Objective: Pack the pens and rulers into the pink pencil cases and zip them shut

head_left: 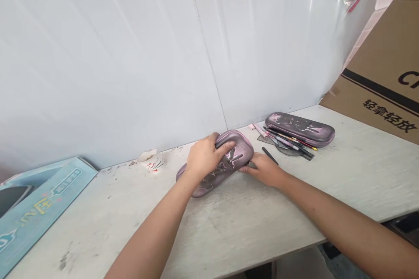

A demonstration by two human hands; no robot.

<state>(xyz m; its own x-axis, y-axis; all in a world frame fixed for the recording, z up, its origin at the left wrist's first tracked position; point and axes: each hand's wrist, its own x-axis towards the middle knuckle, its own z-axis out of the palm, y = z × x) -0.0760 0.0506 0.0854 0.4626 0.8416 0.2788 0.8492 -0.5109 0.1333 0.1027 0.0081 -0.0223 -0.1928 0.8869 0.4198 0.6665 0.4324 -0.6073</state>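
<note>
**Both hands on a mauve pencil case (pixel 225 170) on a white table (pixel 248 226)**
The left hand (pixel 204 157) clamps over the case, its fingers curled across the top and hiding the middle. The right hand (pixel 263 170) has its fingers together against the case's right end, their tips hidden from view. Just beyond lies a second case (pixel 299 129) beside a pile of pens (pixel 288 140), too jumbled to make out singly and partly tucked under it. A loose black pen (pixel 270 155) lies near the right hand.
</note>
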